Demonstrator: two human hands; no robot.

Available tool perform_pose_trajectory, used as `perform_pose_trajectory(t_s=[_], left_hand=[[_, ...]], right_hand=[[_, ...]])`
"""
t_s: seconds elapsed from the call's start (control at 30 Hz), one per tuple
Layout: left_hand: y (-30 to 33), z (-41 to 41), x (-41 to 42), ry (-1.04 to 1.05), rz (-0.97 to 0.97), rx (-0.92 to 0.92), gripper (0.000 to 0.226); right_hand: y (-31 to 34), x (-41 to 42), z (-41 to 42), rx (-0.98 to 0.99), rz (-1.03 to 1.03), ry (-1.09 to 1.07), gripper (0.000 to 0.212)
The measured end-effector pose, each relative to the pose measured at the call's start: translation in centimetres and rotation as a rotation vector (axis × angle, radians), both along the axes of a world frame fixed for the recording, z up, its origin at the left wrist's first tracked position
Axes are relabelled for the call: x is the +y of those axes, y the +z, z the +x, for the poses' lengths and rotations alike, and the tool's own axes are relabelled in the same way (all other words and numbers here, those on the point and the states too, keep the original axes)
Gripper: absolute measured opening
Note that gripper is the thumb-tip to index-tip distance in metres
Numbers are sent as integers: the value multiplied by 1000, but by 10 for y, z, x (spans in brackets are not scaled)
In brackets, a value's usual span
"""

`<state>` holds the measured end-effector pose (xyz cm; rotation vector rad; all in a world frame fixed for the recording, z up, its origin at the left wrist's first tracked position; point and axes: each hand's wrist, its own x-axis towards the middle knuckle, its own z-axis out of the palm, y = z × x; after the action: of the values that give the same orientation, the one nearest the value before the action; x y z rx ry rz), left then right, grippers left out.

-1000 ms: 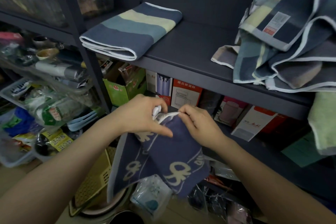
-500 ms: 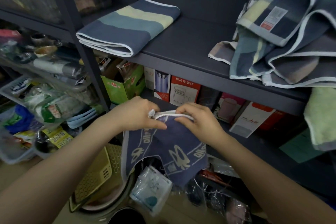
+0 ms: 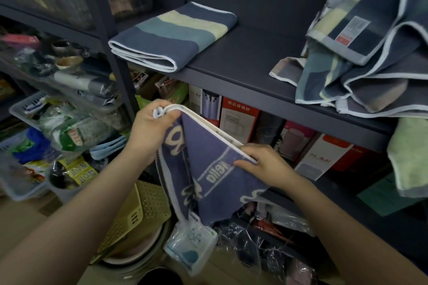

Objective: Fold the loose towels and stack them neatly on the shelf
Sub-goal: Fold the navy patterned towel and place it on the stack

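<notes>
The person stands in front of the shelf and holds a purple towel (image 3: 208,169) in the air, below the shelf board and nearest to the camera. The left hand (image 3: 150,127) is the higher one; its fingers (image 3: 172,114) are curled around the gathered corner of the white hem and pinch it. The right hand (image 3: 266,164) is lower and to the right, and its fingers (image 3: 243,164) pinch the same white hem further along. So the hem runs as a slanted line from upper left down to lower right between the two hands, and the rest of the towel hangs down from this line, doubled on itself. The towel seems half folded; the next fold probably needs the two hands to come together along this hem.

Further away and above, on the shelf (image 3: 243,69), a folded striped towel (image 3: 173,37) lies flat at the left end. The left hand is nearer to it, so the stack lies up and slightly left of the held towel. At the right end of the shelf a heap of loose towels (image 3: 370,58) waits, not yet folded.
</notes>
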<state>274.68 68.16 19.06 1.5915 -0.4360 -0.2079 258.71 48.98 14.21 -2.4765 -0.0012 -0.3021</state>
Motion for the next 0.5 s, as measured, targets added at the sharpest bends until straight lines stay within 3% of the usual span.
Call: perform_pose_trajectory(t_s=[0.13, 0.23, 0.33, 0.4, 0.5], left_hand=[[-13, 20, 5, 235, -54, 157, 20], [-19, 30, 11, 302, -101, 192, 21], [-23, 39, 22, 322, 27, 86, 18], [-25, 46, 35, 335, 73, 75, 17], [-21, 55, 53, 293, 92, 63, 17]], right_hand=[[-11, -20, -6, 57, -141, -214, 16], [-4, -27, -4, -14, -55, -359, 8], [12, -21, 8, -107, 180, -463, 15], [26, -10, 19, -147, 495, -451, 17], [43, 12, 31, -57, 866, -342, 20]])
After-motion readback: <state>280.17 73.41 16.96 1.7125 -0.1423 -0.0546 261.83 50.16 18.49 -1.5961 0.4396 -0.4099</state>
